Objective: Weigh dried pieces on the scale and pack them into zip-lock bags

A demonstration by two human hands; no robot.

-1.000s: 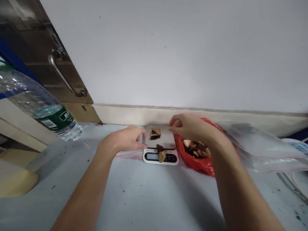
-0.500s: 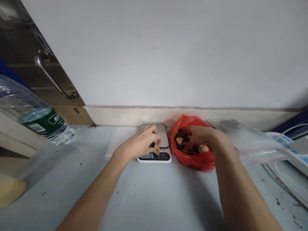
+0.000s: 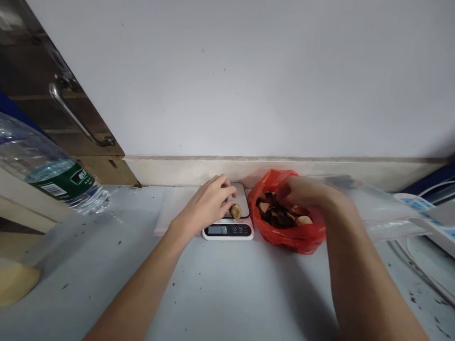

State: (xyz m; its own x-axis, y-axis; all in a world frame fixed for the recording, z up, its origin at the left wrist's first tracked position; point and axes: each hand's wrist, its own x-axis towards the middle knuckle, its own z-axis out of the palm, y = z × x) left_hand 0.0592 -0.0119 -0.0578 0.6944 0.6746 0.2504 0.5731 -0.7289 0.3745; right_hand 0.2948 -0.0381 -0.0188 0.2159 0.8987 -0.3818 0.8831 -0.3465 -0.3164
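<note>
a pale wall (image 3: pixel 249 85) rises behind a light blue-grey tabletop (image 3: pixel 199 293) scattered with dark specks, and a cabinet door with a metal handle (image 3: pixel 76 116) stands at the upper left. near the foot of the wall sits a small white kitchen scale (image 3: pixel 229 234), its display showing two fives; whether a point stands between them is too small to tell. a brown dried slice (image 3: pixel 235 211) is at the front edge of the scale's plate, right by the thumb tip of the left hand (image 3: pixel 215 201). that hand arches over the plate with thumb and forefinger apart, a gap showing between their tips

just right of the scale a red plastic bag (image 3: pixel 298 241) lies open, filled with more dried slices (image 3: pixel 280 218), dark and tan. the right hand (image 3: pixel 295 192) reaches into its mouth; the fingertips are blurred, so i cannot tell whether they are closed on a piece. clear plastic bags (image 3: pixel 377 208) lie further right, and a clear bottle (image 3: pixel 59 173) with a green label stands at the left
</note>
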